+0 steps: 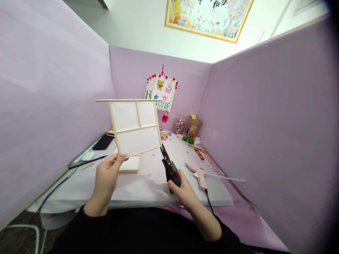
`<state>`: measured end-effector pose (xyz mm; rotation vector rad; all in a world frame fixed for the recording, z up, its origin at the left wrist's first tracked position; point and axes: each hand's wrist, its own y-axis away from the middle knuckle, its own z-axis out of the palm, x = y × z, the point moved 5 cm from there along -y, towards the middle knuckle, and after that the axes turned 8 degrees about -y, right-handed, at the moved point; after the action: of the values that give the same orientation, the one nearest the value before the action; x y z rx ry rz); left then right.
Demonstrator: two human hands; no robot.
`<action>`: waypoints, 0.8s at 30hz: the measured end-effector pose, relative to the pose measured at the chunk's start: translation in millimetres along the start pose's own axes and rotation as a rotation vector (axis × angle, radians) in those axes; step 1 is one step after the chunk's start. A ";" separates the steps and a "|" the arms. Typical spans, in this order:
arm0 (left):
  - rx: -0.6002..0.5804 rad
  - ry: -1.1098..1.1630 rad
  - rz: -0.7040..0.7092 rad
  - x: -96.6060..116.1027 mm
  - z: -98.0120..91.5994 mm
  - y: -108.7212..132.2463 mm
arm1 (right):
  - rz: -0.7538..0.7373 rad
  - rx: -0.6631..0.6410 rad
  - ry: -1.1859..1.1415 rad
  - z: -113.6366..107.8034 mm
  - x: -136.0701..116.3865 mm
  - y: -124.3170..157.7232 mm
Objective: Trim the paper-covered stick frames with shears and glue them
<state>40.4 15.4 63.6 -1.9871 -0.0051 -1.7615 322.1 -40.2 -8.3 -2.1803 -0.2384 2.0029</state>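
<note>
My left hand (107,178) pinches the lower left corner of a white paper panel framed with thin wooden sticks (135,127), held upright above the table. My right hand (185,192) grips black cutters with a red mark (168,165). The cutters' tip points up at the panel's lower right corner, where a stick end juts out. Both sleeves are black.
A second framed panel (129,165) lies flat on the white mat (148,183). A pink glue gun (199,173) rests to the right. A decorated paper lantern (161,92) hangs at the back, near a bead jar (179,125), loose sticks and a phone (103,141). Purple walls enclose three sides.
</note>
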 end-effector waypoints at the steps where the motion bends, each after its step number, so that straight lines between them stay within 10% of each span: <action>1: -0.002 0.005 -0.001 -0.6 0.2 -0.3 | 0.011 0.003 -0.021 -0.2 -0.1 -0.5; 24: 0.069 0.129 -0.069 -13.1 17.5 11.2 | -0.014 -0.027 0.172 -7.8 -13.4 -6.4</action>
<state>58.0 15.7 46.5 -1.8418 -0.0918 -1.9043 328.7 -37.3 6.9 -2.3440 -0.2580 1.8013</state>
